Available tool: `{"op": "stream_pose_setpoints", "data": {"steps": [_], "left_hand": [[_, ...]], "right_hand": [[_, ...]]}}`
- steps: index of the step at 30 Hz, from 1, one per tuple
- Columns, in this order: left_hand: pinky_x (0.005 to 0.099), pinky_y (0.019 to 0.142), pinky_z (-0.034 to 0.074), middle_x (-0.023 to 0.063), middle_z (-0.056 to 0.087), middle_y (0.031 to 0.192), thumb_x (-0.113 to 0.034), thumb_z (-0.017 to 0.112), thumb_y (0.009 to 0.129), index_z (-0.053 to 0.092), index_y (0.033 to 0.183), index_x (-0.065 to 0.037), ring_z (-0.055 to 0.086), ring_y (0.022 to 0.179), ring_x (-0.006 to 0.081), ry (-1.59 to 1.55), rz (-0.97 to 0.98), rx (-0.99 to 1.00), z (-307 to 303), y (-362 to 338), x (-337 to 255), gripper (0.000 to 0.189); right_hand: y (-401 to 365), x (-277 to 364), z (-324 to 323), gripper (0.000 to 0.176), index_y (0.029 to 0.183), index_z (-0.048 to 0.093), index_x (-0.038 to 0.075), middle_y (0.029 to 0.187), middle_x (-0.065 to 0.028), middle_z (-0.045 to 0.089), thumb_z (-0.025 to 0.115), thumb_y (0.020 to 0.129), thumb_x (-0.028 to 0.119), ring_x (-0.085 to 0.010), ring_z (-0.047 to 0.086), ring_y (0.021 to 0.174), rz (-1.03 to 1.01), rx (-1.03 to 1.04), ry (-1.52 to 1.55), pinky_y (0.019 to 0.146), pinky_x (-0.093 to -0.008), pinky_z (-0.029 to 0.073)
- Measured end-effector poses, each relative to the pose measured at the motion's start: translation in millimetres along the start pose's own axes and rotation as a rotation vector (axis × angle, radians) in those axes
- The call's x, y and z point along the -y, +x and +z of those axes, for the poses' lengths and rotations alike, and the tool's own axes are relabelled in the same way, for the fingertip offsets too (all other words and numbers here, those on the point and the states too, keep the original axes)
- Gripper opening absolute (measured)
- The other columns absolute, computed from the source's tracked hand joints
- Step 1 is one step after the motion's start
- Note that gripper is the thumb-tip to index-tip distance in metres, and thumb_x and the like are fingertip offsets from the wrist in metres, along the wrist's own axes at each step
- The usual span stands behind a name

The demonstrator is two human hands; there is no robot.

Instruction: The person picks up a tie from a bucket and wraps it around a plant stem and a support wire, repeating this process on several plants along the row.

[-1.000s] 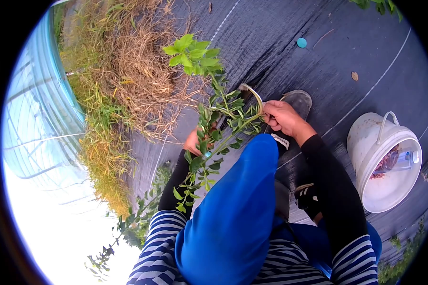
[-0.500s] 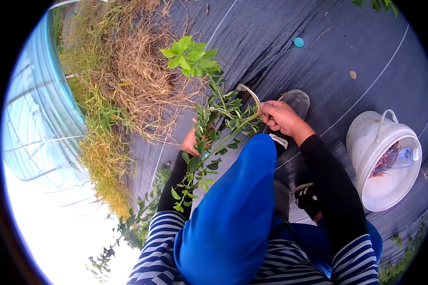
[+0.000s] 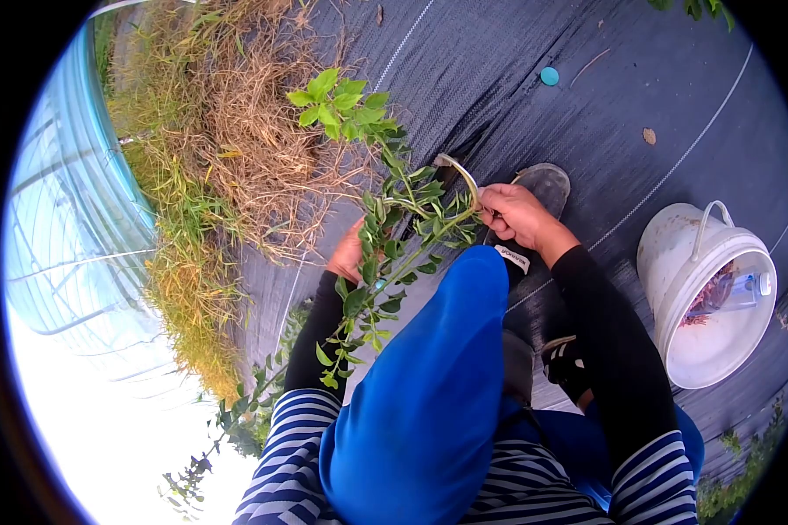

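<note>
A leafy green plant (image 3: 394,249) arches in front of me, with bright young leaves (image 3: 328,101) at its upper end. Its pale stem (image 3: 460,169) curves up from the dark ground cover and bends over. My right hand (image 3: 518,214) pinches this stem at the bend, thumb and fingers closed, just above my shoe. On the other side of the plant is my left hand (image 3: 347,252), its fingers mostly hidden behind the leaves. Whether it grips anything cannot be made out. A small pale blue spot (image 3: 379,284) shows among the leaves below it.
At right, a white bucket (image 3: 657,254) lies tilted, with reddish bits and a clear plastic item inside. Dry straw and grass (image 3: 236,149) line the left, beside a plastic-covered greenhouse (image 3: 79,201). A turquoise disc (image 3: 549,76) lies on the ground cover (image 3: 622,114). My blue-clad knee (image 3: 429,367) rises centrally.
The young leaves at the plant's upper end have shifted slightly left. My left hand has moved a little, showing more of its back. My right hand keeps its pinch in the same place.
</note>
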State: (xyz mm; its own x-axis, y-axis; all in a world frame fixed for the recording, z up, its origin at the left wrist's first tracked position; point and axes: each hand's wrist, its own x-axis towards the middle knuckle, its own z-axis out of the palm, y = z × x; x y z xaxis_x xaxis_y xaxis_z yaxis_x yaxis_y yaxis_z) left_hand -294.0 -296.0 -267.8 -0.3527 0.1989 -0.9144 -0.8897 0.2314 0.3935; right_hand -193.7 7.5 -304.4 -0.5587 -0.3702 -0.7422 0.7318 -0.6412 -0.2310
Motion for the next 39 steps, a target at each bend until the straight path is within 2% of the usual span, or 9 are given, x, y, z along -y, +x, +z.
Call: {"op": "stream_pose_setpoints", "data": {"steps": [3,13,16,21,28,31,34,37,39], "left_hand": [[0.0224,0.051,0.044,-0.0031,0.062,0.088,-0.035,0.052,0.091,0.056,0.116,-0.015,0.055,0.064,0.0064,0.036,-0.042,-0.073,-1,1,1,0.032],[0.0239,0.053,0.047,-0.0011,0.062,0.087,-0.033,0.053,0.09,0.058,0.111,-0.014,0.06,0.068,0.0093,-0.092,-0.068,-0.029,-9,2,10,0.029],[0.0246,0.049,0.047,0.0005,0.063,0.083,-0.037,0.053,0.088,0.059,0.105,-0.012,0.06,0.063,0.011,-0.199,-0.052,-0.11,-10,9,18,0.032],[0.0249,0.041,0.044,0.0016,0.063,0.076,-0.051,0.051,0.084,0.061,0.096,-0.009,0.058,0.053,0.0121,-0.142,-0.033,0.003,3,9,14,0.045],[0.0246,0.045,0.045,0.0015,0.064,0.08,-0.052,0.051,0.085,0.062,0.097,-0.011,0.059,0.059,0.013,-0.216,-0.077,-0.035,-8,4,19,0.044],[0.0268,0.051,0.048,0.0022,0.064,0.086,-0.052,0.049,0.086,0.06,0.105,-0.012,0.06,0.064,0.0143,-0.143,-0.181,-0.09,-12,-6,8,0.046],[0.0285,0.057,0.049,0.0022,0.063,0.092,-0.044,0.054,0.088,0.056,0.115,-0.011,0.059,0.07,0.014,-0.096,-0.166,0.011,-12,-10,-6,0.043],[0.0273,0.059,0.048,0.0017,0.062,0.097,-0.028,0.06,0.087,0.051,0.121,-0.01,0.058,0.075,0.0115,0.047,-0.099,0.243,-17,-14,-21,0.039],[0.0255,0.059,0.047,0.0024,0.061,0.097,-0.014,0.062,0.085,0.05,0.121,-0.008,0.058,0.075,0.0093,0.034,-0.217,0.417,-32,-9,-23,0.039]], "right_hand": [[0,1,1,0.016,0.085,0.053,0.005,0.065,-0.0014,0.048,0.051,0.091,0.02,-0.0046,0.033,0.045,0.005,-0.007,-0.004,0.037,-0.0191,0.02],[0,0,2,0.016,0.088,0.054,0.004,0.065,-0.0014,0.048,0.052,0.09,0.019,-0.0046,0.033,0.045,0.008,-0.029,-0.031,0.037,-0.0197,0.02],[1,-2,0,0.022,0.088,0.058,0.003,0.066,0.0,0.05,0.054,0.089,0.025,-0.0049,0.035,0.048,0.0,-0.026,-0.062,0.039,-0.0199,0.024],[0,-2,0,0.022,0.087,0.058,0.003,0.066,0.0,0.05,0.053,0.089,0.025,-0.005,0.035,0.048,-0.003,-0.028,-0.064,0.039,-0.0203,0.024],[1,-2,0,0.023,0.088,0.057,0.002,0.067,-0.0006,0.049,0.053,0.089,0.025,-0.005,0.034,0.047,-0.006,-0.017,-0.052,0.038,-0.0204,0.023],[2,-2,-1,0.022,0.088,0.057,0.002,0.067,-0.0009,0.049,0.053,0.089,0.024,-0.0051,0.034,0.047,0.002,-0.016,-0.05,0.038,-0.0205,0.023],[-2,0,2,0.015,0.087,0.054,0.005,0.066,-0.0014,0.049,0.052,0.091,0.019,-0.0044,0.032,0.044,0.0,-0.037,-0.028,0.037,-0.0199,0.018],[-1,-1,1,0.014,0.088,0.054,0.004,0.066,-0.0013,0.048,0.051,0.091,0.018,-0.0044,0.032,0.045,-0.005,-0.043,-0.028,0.037,-0.0201,0.019],[0,-1,1,0.014,0.089,0.054,0.004,0.066,-0.0012,0.048,0.051,0.091,0.018,-0.0044,0.032,0.045,-0.002,-0.041,-0.025,0.037,-0.0201,0.019]]}}
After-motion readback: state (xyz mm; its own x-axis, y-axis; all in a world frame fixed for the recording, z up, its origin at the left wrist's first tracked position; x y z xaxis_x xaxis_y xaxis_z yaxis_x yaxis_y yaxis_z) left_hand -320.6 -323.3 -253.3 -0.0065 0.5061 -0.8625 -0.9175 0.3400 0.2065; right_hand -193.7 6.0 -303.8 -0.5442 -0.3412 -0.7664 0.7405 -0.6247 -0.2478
